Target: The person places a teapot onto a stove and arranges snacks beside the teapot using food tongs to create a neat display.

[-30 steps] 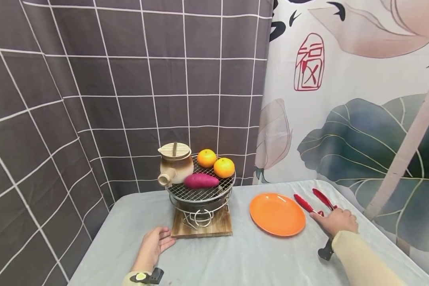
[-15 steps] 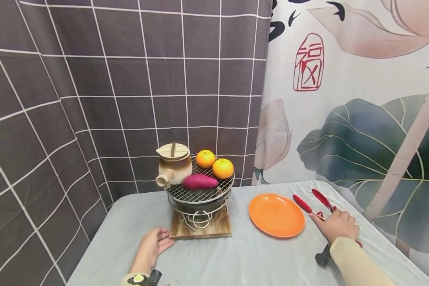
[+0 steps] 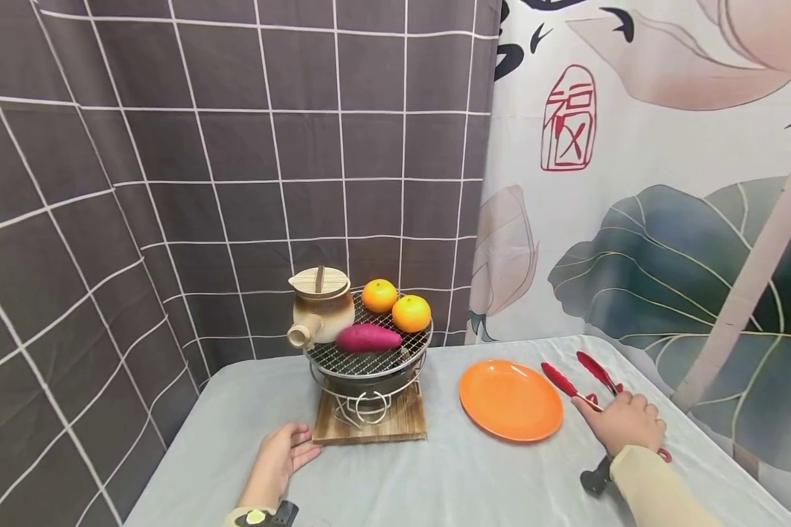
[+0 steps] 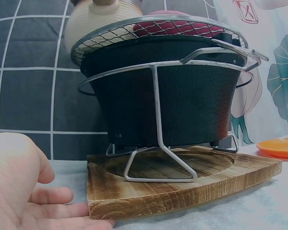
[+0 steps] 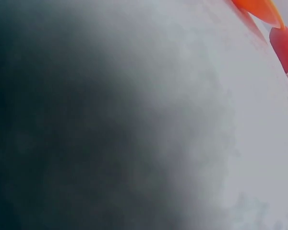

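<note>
My left hand (image 3: 282, 457) lies palm up by the left front corner of a wooden board (image 3: 371, 430). In the left wrist view, straight fingertips (image 4: 79, 211) touch the board's corner. My right hand (image 3: 625, 422) grips a pair of tongs (image 3: 558, 378) with red tips, their two arms spread apart on the cloth. A red end shows behind the hand. In the right wrist view, only a red tong tip (image 5: 284, 48) and a bit of finger appear at the edge; the rest is blurred.
A black stove (image 4: 163, 103) in a wire stand rests on the board. Its wire grill (image 3: 352, 364) bears a lidded clay pot (image 3: 326, 315), a purple sweet potato (image 3: 369, 338) and two oranges (image 3: 411, 313). An orange plate (image 3: 510, 400) lies between stove and tongs.
My right hand has slid slightly toward the near right along the tongs, uncovering their red back end. The left hand stays beside the board. The head view has shifted a little.
</note>
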Demonstrator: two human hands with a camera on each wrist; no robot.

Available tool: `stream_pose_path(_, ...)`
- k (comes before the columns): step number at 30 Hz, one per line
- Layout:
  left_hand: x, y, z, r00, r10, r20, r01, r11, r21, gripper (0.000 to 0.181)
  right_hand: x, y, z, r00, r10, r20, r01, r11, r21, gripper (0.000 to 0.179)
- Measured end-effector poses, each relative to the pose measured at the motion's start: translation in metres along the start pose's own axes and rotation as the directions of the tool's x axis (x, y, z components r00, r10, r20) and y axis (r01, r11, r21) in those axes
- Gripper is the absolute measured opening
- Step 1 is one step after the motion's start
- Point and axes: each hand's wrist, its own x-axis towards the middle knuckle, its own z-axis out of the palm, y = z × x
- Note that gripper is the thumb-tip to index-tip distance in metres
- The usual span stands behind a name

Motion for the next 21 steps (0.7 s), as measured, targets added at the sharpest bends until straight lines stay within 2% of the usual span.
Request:
stream_pose_path(14,0.0055,-0.0004,-0.0004,1.000,-0.002,-0.008,0.002,1.000,0.007,0.045,-0.0003,-0.0003,0.0009,1.000,0.005,-0.029,-0.004,1.000,0.015,0.123)
stream_pose_path(21,0.0006,-0.0016,-0.0006,1.000,0.012,0.000,-0.012,1.000,0.011,0.045,0.0001,-0.0011,-0.0003,0.999,0.007,-0.039,-0.006,1.000,0.020,0.121)
